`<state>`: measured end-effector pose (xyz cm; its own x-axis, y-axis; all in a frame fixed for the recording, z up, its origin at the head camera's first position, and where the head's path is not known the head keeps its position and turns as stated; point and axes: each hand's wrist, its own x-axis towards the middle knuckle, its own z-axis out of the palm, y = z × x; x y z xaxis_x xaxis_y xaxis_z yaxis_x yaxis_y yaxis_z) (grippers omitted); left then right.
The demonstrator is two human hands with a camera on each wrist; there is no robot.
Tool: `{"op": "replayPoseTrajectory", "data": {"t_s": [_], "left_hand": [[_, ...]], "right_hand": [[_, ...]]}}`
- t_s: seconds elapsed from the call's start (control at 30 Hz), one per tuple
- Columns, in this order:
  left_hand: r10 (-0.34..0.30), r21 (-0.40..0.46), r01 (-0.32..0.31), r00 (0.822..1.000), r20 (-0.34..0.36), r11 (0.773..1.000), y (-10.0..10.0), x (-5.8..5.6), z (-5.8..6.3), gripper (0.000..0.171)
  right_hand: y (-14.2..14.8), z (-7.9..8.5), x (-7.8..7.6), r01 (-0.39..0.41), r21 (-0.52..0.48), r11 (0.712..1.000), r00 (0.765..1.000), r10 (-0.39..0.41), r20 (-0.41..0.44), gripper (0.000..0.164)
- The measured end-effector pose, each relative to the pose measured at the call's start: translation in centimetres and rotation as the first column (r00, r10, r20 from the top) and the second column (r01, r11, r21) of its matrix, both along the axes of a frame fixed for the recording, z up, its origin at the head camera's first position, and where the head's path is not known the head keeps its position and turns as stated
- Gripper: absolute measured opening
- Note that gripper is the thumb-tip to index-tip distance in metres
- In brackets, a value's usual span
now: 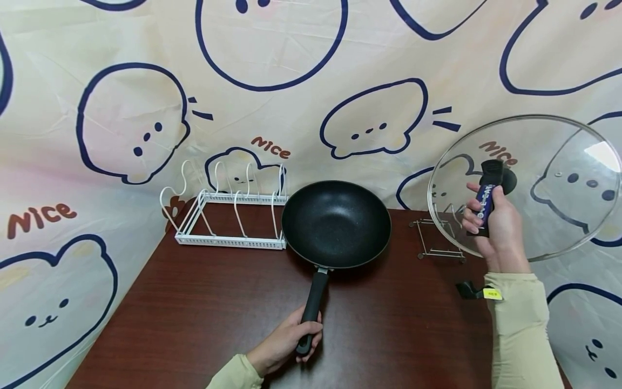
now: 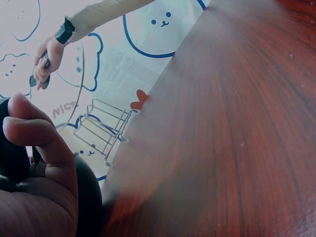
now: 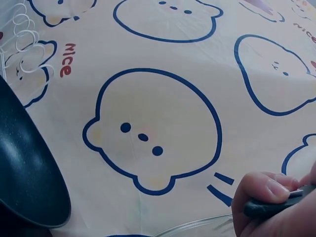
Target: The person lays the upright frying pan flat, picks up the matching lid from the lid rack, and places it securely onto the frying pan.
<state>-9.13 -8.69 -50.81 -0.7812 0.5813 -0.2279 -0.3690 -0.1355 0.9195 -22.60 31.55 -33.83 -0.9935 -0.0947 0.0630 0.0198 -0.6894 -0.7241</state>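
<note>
My left hand [image 1: 291, 336] grips the black handle of a frying pan [image 1: 336, 224], whose dark inside faces up above the table. In the left wrist view the curled fingers [image 2: 42, 133] wrap the handle, with part of the pan behind them. On the right, my right hand [image 1: 500, 229] holds a large glass lid [image 1: 549, 183] by its black knob handle, raised and tilted so the clear disc faces me. The right wrist view shows the thumb [image 3: 271, 190] pressed along that dark handle and a bit of the lid's rim below.
A white wire rack [image 1: 230, 242] stands at the back left, close beside the pan. A small metal wire rack [image 1: 439, 253] sits at the back right, partly behind the lid. The brown table [image 1: 194, 319] meets a cartoon-printed cloth backdrop [image 1: 272, 113].
</note>
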Motion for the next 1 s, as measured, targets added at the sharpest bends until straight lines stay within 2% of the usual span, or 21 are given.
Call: {"op": "replayPoseTrajectory", "data": {"t_s": [0.23,0.73,1.0], "left_hand": [[-0.003,0.0,0.003,1.0,-0.001,1.0,0.0,0.0,0.0,0.014],[-0.001,-0.003,0.001,1.0,-0.006,1.0,0.0,0.0,-0.1,0.014],[0.0,-0.002,0.0,1.0,-0.001,1.0,0.0,0.0,0.0,0.013]], "right_hand": [[-0.5,0.0,0.1,-0.03,-0.022,0.999,0.999,0.029,-0.027,0.049],[-1.7,-0.4,0.1,-0.11,-0.097,0.989,0.994,0.11,-0.01,0.05],[-2.6,-0.6,0.0,-0.11,-0.056,0.992,0.994,0.11,-0.015,0.052]]}}
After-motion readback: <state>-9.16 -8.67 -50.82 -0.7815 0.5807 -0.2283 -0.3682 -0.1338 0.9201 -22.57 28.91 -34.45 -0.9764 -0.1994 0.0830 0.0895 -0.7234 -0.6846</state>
